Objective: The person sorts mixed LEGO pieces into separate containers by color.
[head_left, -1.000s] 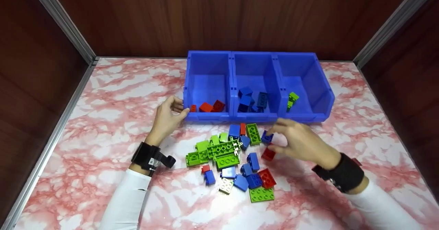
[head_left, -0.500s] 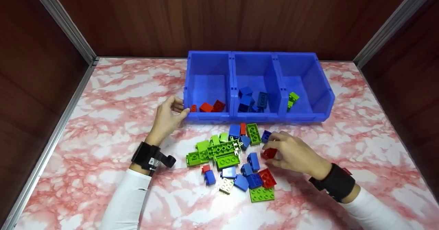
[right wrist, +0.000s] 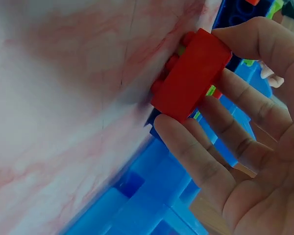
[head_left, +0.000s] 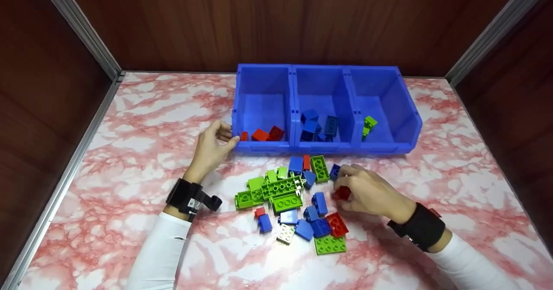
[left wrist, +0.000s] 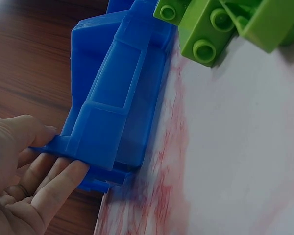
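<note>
My right hand (head_left: 372,193) pinches a red toy brick (right wrist: 193,76) between thumb and fingers, low over the table at the right of the pile; in the head view the fingers partly cover it. Just behind those fingertips lies a dark blue brick (head_left: 335,171). At the front left corner of a blue three-compartment bin (head_left: 263,148), my left hand (head_left: 211,147) grips the edge, thumb on the lip and fingers under it in the left wrist view. The left compartment contains red bricks (head_left: 260,135), the middle one blue bricks (head_left: 309,126), the right one green bricks (head_left: 368,123).
Loose bricks lie in front of the bin: a cluster of green ones (head_left: 281,187), several blue ones (head_left: 319,203), a red one (head_left: 336,224), a green one (head_left: 330,244) and a pale one (head_left: 285,234). A small white figure (head_left: 298,184) rests on the green cluster. Wooden walls (head_left: 276,22) enclose the marbled table (head_left: 142,121).
My right hand has come down from above the dark blue brick, closed its fingers on the red brick and shifted it slightly right. The left hand stays at the bin's corner.
</note>
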Tool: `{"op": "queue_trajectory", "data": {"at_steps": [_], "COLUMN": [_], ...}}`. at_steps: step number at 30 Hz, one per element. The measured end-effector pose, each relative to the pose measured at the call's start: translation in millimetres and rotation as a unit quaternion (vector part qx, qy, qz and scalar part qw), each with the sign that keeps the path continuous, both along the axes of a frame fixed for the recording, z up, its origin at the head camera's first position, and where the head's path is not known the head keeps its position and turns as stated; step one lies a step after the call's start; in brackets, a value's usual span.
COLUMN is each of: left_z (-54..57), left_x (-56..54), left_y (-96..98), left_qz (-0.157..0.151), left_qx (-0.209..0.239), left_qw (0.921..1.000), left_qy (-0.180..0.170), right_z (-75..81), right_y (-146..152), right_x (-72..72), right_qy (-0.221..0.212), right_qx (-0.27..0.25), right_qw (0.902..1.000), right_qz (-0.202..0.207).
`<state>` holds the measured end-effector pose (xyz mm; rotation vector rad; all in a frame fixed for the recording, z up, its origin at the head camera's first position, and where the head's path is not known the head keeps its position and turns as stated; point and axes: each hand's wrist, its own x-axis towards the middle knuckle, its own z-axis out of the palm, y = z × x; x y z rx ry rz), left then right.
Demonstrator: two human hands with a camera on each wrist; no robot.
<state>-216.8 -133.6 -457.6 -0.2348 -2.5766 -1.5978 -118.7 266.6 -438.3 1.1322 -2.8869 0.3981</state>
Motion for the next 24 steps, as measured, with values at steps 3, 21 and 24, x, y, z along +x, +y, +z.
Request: {"op": "queue_trajectory", "data": {"at_steps": [3,21,24], "left_z": [0.4,-0.4,0.2], "left_x": [0.1,0.2,0.5], "left_y": [0.1,0.5,0.7], "left_qz": [-0.002,-0.001,-0.001], "left_qx": [0.004,0.004,0.003], "left_qw": [1.0,0.9999,1.0], "left_qy": [-0.001,0.009,0.004], "right_z": [5.6,78.0,85.5], "right_y": [1.3,-59.5,-77.7], "right_x": [0.1,-36.1,-50.8], "right_qy": [0.003,0.096,0.092], "right_qx": [-0.016,-0.075,-0.079], "right_qw": [0.9999,0.991,0.9905], "right_qz": [0.001,0.055,0.064]}}
